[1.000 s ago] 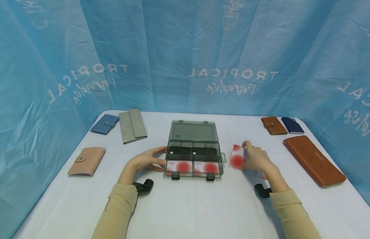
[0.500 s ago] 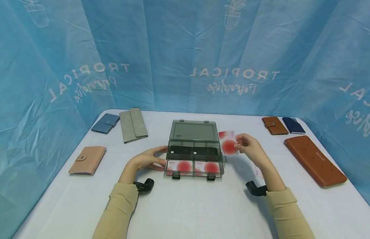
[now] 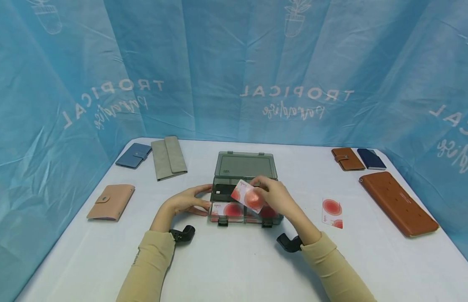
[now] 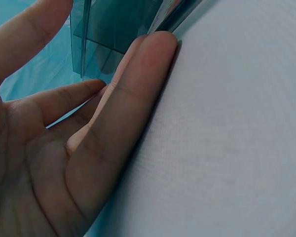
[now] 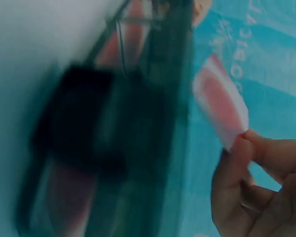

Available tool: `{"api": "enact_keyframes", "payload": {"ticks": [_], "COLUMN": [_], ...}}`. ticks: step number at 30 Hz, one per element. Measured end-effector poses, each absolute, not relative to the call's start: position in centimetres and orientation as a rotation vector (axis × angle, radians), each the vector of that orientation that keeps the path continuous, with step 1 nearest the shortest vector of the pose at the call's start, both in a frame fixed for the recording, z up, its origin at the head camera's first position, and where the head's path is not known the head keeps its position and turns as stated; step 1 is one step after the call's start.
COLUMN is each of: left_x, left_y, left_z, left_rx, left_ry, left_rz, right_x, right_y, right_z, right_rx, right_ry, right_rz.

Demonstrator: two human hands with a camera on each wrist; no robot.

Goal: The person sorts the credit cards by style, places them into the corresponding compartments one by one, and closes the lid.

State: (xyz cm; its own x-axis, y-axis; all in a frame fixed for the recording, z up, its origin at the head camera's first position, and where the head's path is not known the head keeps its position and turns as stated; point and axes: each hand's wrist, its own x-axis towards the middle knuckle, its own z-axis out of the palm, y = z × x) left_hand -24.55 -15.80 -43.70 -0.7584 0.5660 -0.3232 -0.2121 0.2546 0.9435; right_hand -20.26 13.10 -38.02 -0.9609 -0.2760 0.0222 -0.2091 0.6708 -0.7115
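A smoky clear plastic box (image 3: 246, 165) stands open mid-table, lid laid back, black cards in its rear compartments and white cards with red circles in the front ones. My right hand (image 3: 276, 198) pinches a white card with a red circle (image 3: 247, 196) and holds it tilted over the box; the right wrist view shows the same card (image 5: 221, 107) between thumb and finger beside the box wall (image 5: 153, 128). My left hand (image 3: 188, 202) lies flat with straight fingers (image 4: 138, 84) against the box's left side (image 4: 98, 44). Another red-circle card (image 3: 332, 212) lies on the table to the right.
On the white table, a blue wallet (image 3: 133, 155), a grey long wallet (image 3: 168, 157) and a pink wallet (image 3: 111, 202) lie at the left. A brown wallet (image 3: 344, 158), a navy wallet (image 3: 370, 159) and a long brown case (image 3: 398, 203) lie at the right. Blue curtain surrounds the table.
My right hand lifted a red-circle card from the table at the right and carried it leftward over the box. One card stays on the table. The left hand has not moved.
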Motion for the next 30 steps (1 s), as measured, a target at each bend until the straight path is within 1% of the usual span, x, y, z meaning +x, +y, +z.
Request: {"api": "enact_keyframes", "payload": {"ticks": [5, 11, 18, 26, 30], "left_x": [-24.6, -24.6, -24.6, -24.5, -24.4], "left_y": [-15.7, -15.8, -15.7, -15.7, -15.7], "left_z": [-43.7, -43.8, -43.6, -43.4, -43.4], "left_rx": [0.314, 0.315, 0.318, 0.311, 0.311], "left_ry": [1.892, 1.895, 1.887, 1.892, 1.895], "left_rz": [1.571, 1.564, 1.569, 1.565, 1.564], "right_x": [-20.2, -20.0, -19.8, -19.4, -19.4], "right_y": [11.1, 9.5, 8.6, 8.5, 8.8], "right_z": [-39.0, -39.6, -39.6, -39.4, -39.5], "right_rx": [-0.596, -0.688, -0.710, -0.672, -0.710], "right_ry": [2.817, 2.792, 2.853, 2.855, 2.835], "right_rz": [-1.022, -0.892, -0.765, -0.586, -0.529]}}
